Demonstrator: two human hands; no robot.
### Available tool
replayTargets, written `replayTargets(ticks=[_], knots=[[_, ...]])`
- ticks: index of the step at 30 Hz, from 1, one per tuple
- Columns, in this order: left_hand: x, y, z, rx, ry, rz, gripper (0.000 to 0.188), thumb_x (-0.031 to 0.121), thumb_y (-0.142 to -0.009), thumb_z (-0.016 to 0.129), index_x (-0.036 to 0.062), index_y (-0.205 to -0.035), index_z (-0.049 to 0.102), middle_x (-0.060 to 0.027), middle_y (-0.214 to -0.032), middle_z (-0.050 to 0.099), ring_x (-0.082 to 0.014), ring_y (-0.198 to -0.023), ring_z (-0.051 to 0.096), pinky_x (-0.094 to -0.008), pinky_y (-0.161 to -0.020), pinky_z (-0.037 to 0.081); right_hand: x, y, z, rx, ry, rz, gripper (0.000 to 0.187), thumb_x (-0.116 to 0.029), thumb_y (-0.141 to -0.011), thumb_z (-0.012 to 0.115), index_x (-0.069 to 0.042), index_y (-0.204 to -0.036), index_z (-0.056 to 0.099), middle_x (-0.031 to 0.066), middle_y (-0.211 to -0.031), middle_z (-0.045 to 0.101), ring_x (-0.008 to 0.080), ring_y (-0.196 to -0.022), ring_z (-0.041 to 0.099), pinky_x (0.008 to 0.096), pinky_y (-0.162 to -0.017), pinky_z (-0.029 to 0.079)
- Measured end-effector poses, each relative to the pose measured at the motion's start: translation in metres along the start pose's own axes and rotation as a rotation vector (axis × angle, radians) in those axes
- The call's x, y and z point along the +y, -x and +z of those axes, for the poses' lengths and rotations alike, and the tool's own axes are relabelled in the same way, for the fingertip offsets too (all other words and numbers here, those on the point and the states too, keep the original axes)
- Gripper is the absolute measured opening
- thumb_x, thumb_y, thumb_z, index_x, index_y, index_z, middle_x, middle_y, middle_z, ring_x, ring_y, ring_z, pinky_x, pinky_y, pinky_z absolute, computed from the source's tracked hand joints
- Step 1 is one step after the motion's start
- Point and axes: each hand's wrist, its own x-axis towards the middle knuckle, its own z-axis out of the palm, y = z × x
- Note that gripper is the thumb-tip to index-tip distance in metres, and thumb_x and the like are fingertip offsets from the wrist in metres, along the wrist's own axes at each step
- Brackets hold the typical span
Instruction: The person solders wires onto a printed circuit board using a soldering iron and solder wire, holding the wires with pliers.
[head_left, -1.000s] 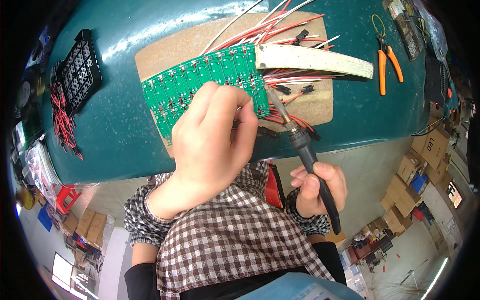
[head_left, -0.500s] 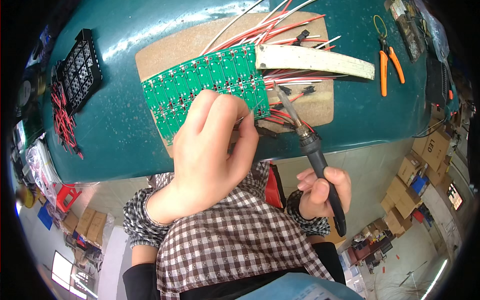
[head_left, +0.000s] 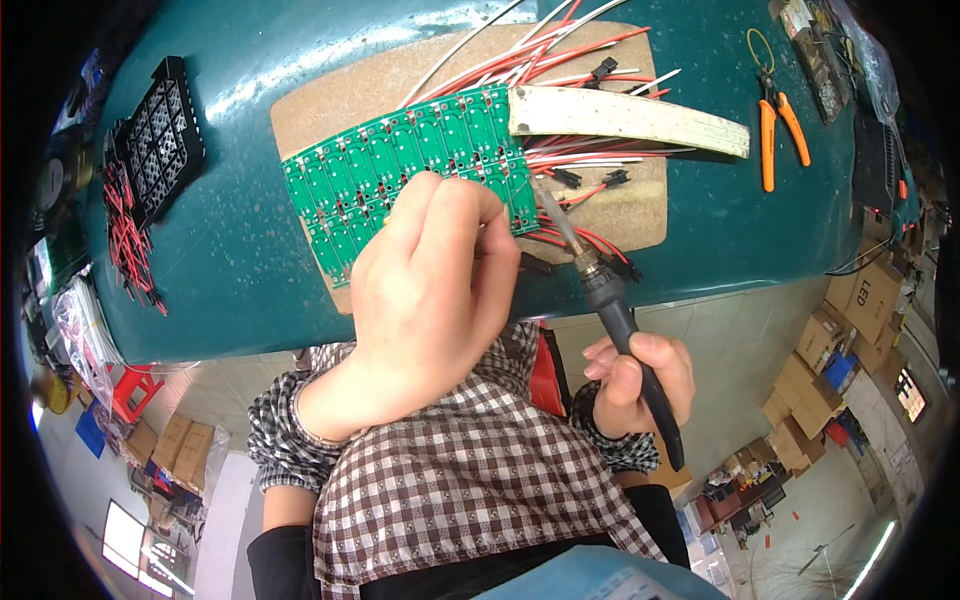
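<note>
My left hand (head_left: 425,285) is over the lower right part of a green circuit board panel (head_left: 400,145), its thumb and forefinger pinched together. A thin wire, faintly seen, comes from that pinch; the fingers hide most of it. In my right hand (head_left: 645,385) is a black-handled soldering iron (head_left: 615,305), held like a pen. Its metal tip points up and left, close to the panel's right edge; whether it touches cannot be told. Red and white wires (head_left: 590,157) with black connectors lie off that edge, partly under a pale flat strip (head_left: 630,120).
The panel rests on a brown board (head_left: 310,110) on a green table (head_left: 235,250). To the left are a black tray (head_left: 165,145) and a bundle of red wires (head_left: 127,240). Orange-handled cutters (head_left: 780,130) lie at right. Cardboard boxes (head_left: 810,380) stand on the floor.
The soldering iron and my right hand have shifted slightly left, and the tip is lower, nearer the panel's edge. My left hand has barely moved, its pinch still closed.
</note>
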Motion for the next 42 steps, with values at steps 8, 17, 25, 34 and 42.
replayTargets(ticks=[8,17,25,34,42], knots=[[0.001,-0.003,0.004,0.012,-0.012,0.003,0.016,-0.002,-0.076,0.063,0.0051,-0.083,0.051,-0.0105,-0.074,0.049,-0.0283,-0.057,0.054,-0.0375,-0.049,0.044,-0.005,-0.002,0.004,-0.02,0.07,0.003,0.027,-0.003,-0.083,0.067,0.001,-0.107,0.055,0.0122,-0.076,0.063,0.0207,-0.064,0.067,0.0311,-0.061,0.057],[0.001,-0.002,0.002,0.015,-0.068,0.005,0.017,-0.002,-0.075,0.065,0.0051,-0.084,0.051,-0.0104,-0.074,0.049,-0.0278,-0.056,0.054,-0.0372,-0.048,0.044,0.0,0.002,0.008,0.019,-0.003,-0.048,0.028,-0.005,-0.086,0.065,0.002,-0.11,0.053,0.013,-0.076,0.062,0.0213,-0.062,0.066,0.0326,-0.057,0.057],[0.011,0.005,-0.026,-0.056,-0.019,-0.046,0.028,-0.003,-0.073,0.073,0.0021,-0.098,0.06,-0.0054,-0.075,0.05,-0.0133,-0.055,0.046,-0.0258,-0.048,0.039,0.017,-0.027,0.005,0.28,-0.065,-0.312,0.032,-0.028,-0.095,0.055,-0.003,-0.113,0.048,0.0168,-0.075,0.06,0.0206,-0.052,0.059,0.034,-0.049,0.055],[0.003,-0.021,-0.027,-0.227,-0.313,-0.05,0.087,0.016,-0.059,0.083,0.0043,-0.135,0.043,-0.0119,-0.087,0.058,-0.0276,-0.075,0.06,-0.0356,-0.063,0.049,0.046,-0.154,-0.011,-0.29,0.63,-0.535,0.03,-0.001,-0.066,0.076,-0.009,-0.091,0.062,0.0083,-0.097,0.07,0.0266,-0.092,0.064,0.0361,-0.082,0.049],[-0.005,-0.023,-0.047,-0.319,-0.376,0.012,0.089,0.012,-0.058,0.081,0.0075,-0.137,0.041,-0.011,-0.087,0.059,-0.0299,-0.076,0.061,-0.0378,-0.064,0.049,0.045,-0.164,-0.006,-0.321,0.517,-0.533,0.03,0.004,-0.064,0.075,-0.007,-0.088,0.06,0.0086,-0.093,0.069,0.0254,-0.085,0.062,0.0334,-0.075,0.048]])
